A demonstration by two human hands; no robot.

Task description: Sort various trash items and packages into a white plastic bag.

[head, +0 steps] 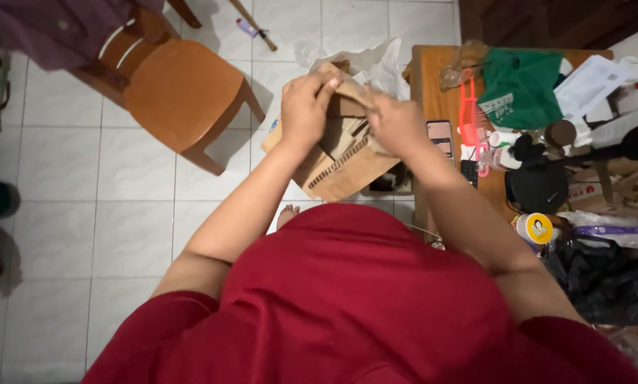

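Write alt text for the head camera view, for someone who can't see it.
Seen from above, a person in a red top grips a brown cardboard box with the left hand and right hand, above a white tiled floor between a wooden chair and a cluttered table.

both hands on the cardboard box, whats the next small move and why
Probably pull the top flap wider apart: the left hand and right hand both pinch the cardboard box at its upper edge, which looks only partly opened.

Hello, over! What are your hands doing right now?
Left hand and right hand both gripping cardboard box. Box held above floor, flaps up. Wooden chair left, cluttered table right, neither touching.
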